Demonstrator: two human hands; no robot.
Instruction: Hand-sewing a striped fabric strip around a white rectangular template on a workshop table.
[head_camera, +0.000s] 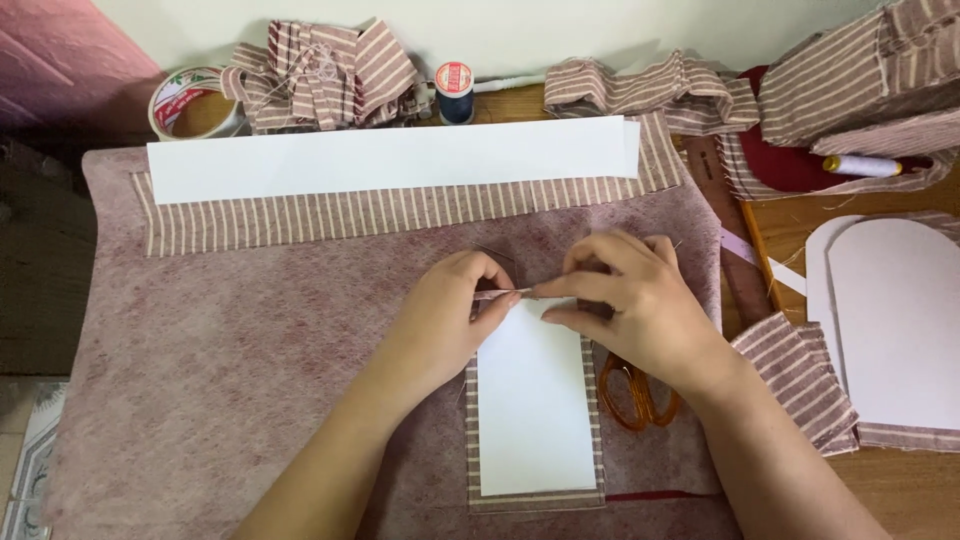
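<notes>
Both hands are at the centre of the bench now, meeting over the top edge of a small striped fabric piece (594, 400) with a white card (532, 410) lying on it. The left hand (452, 312) has its grip narrowed to a pinch on the folded fabric edge, thumb and forefinger pressed together. The right hand (628, 298) at 3 o'clock of it pinches the same edge (fingertips nearly touching the left's). Orange-handled scissors (632, 395) lie under the right wrist, at 3 o'clock of the card. Up at 12 o'clock a long white paper strip (390, 158) lies on a long striped band (400, 212). Further back stand a dark thread spool (455, 93) and, at 10 o'clock, a tape roll (192, 100). At 3 o'clock lie arched white card templates (890, 320).
</notes>
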